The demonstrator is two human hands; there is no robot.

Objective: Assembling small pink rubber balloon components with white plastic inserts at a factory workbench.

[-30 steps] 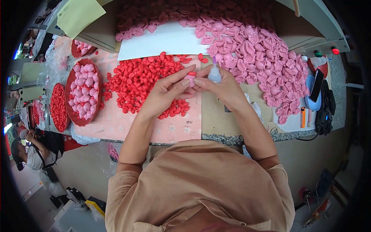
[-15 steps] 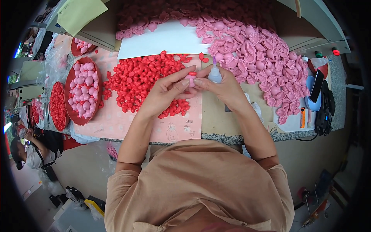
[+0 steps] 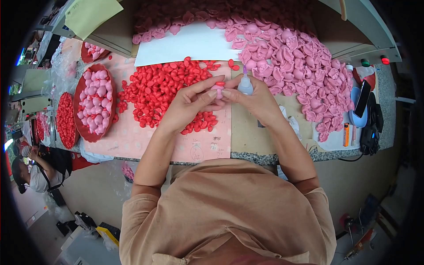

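A small pink rubbery-looking piece with a red cap (image 3: 219, 84) on top is pinched upright between my two hands. Fingers and thumb of my left hand (image 3: 194, 101) are closed round it from the left. From the other side, the thumb of my right hand (image 3: 254, 100) presses against it. That right hand also keeps a small translucent squeeze bottle (image 3: 245, 86) with a purple nozzle tucked in its fingers, nozzle pointing away from me. Just beyond and left of my hands lies a heap of red oval pieces (image 3: 154, 90). The lower part of the pink piece is hidden by fingers.
Ruffled pink pieces (image 3: 287, 57) are heaped at the right and back. At the left stand a red scalloped tray (image 3: 115, 99) of finished-looking pink pieces and a basket of red pieces (image 3: 66, 121). A phone (image 3: 362, 98) and orange lighter-like stick (image 3: 346, 134) lie far right. Another person sits far left.
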